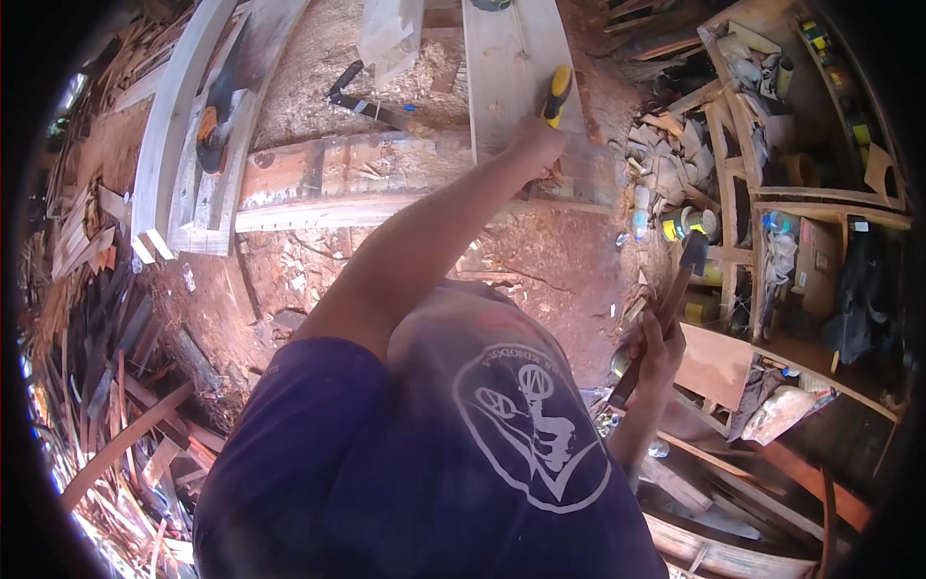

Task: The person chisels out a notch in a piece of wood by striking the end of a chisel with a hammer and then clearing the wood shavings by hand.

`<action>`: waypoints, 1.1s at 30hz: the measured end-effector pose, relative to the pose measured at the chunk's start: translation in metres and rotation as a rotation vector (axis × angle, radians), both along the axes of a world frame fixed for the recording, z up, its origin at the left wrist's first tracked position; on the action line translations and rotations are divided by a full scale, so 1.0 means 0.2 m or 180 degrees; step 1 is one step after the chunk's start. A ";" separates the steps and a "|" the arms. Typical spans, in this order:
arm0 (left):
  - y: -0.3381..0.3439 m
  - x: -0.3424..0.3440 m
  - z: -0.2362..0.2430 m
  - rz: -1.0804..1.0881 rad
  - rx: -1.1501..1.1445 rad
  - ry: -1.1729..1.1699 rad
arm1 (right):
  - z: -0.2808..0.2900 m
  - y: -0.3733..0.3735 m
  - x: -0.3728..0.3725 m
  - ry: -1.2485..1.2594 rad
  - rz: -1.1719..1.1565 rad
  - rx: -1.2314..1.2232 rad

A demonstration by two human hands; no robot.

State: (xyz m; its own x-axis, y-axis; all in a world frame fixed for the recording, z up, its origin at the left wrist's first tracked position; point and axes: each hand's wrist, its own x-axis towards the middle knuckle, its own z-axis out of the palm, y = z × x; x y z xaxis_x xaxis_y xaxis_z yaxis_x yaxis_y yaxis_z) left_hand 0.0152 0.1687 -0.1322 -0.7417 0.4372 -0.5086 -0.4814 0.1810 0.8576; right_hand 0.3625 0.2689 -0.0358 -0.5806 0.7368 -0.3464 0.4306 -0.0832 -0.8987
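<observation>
My left hand (540, 147) is closed round a chisel with a yellow and black handle (557, 96). The handle sticks up past my fist, and the blade is hidden. Beneath it lies a wide pale plank (502, 87), its near end at the edge of the workbench (338, 174). Off to the right, apart from the plank, my right hand (658, 355) grips a hammer by its wooden handle (677, 289). The dark hammer head (694, 254) points away from me.
A black square (371, 108) lies among shavings on the bench. Left of it, a handsaw with an orange handle (207, 130) rests by long timbers (178, 116). Wooden shelving (820, 205) holding cans and bottles stands at right. Scrap wood (125, 425) is heaped at lower left.
</observation>
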 end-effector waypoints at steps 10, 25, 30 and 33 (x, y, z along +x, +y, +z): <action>-0.02 -0.02 0.10 0.0663 -0.0422 -0.0021 | -0.14 0.02 0.15 0.0118 -0.0298 -0.0492; -0.13 -0.09 0.29 0.0452 0.1537 0.0660 | -0.09 0.02 0.05 -0.0130 -0.0245 -0.0516; -0.04 -0.07 0.19 0.0468 0.1959 0.1170 | -0.01 -0.01 -0.04 0.0026 0.0050 -0.0343; -0.01 -0.11 0.13 0.0526 0.1778 0.0958 | 0.04 -0.01 -0.08 0.0007 0.0180 -0.0192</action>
State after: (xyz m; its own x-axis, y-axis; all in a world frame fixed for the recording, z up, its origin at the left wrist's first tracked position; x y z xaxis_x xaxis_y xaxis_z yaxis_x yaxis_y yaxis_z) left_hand -0.0066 0.1659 -0.1069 -0.8962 0.4436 0.0025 -0.1889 -0.3866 0.9027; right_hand 0.3458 0.2663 -0.0284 -0.6214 0.6808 -0.3878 0.4341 -0.1128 -0.8938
